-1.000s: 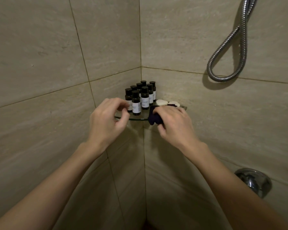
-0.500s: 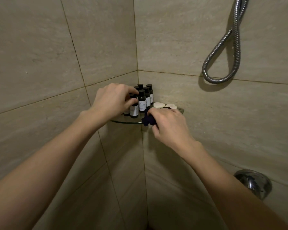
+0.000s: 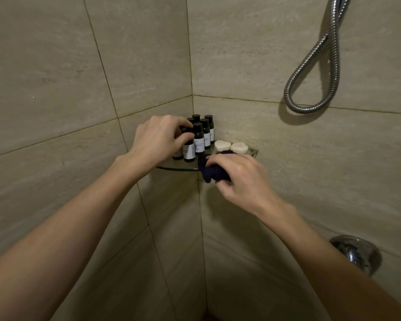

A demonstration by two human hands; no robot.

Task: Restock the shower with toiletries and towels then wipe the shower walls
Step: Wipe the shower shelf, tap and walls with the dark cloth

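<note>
Bottles (image 3: pixel 202 133) crowded upright on the glass corner shelf (image 3: pixel 176 168), front one pinched by curled left hand (image 3: pixel 158 140), right hand (image 3: pixel 239 179) gripping dark cloth (image 3: pixel 208 173) at the rim; neighbours liable to topple off through any nudge.

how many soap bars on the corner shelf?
2. One pale heart-shaped soap bar sits right of the small dark bottles; one pale rounded soap bar lies right of it, at the glass corner shelf's right end. The right hand's dark cloth could hide more.
</note>
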